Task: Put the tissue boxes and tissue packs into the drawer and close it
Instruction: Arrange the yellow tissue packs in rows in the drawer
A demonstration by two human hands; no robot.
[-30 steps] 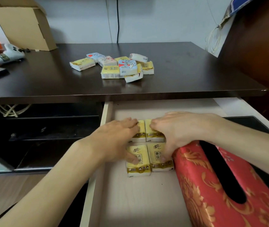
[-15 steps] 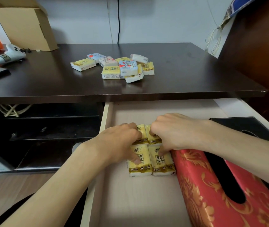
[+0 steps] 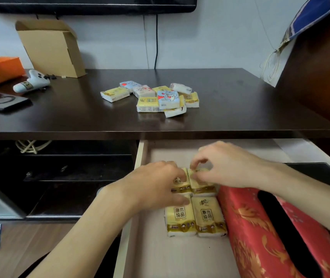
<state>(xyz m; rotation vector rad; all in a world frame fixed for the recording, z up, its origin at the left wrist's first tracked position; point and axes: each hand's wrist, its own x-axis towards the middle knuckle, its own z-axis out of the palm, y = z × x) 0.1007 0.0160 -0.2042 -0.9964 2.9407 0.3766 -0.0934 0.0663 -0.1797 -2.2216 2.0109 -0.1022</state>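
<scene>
Both hands (image 3: 156,185) on 4 yellow tissue packs (image 3: 195,205), open drawer (image 3: 160,257), red tissue box (image 3: 260,237) beside

You see four yellow tissue packs (image 3: 195,203) lying flat in a two-by-two block on the floor of the open drawer (image 3: 156,257), touching the red-and-gold tissue box (image 3: 246,227) along the drawer's right side. More tissue packs (image 3: 156,98), yellow, white and blue, sit heaped mid-desk, toward its front edge.

The drawer (image 3: 140,157) floor is free in front of the yellow packs (image 3: 196,215) and behind them; the red tissue box (image 3: 246,227) blocks the right side.
</scene>
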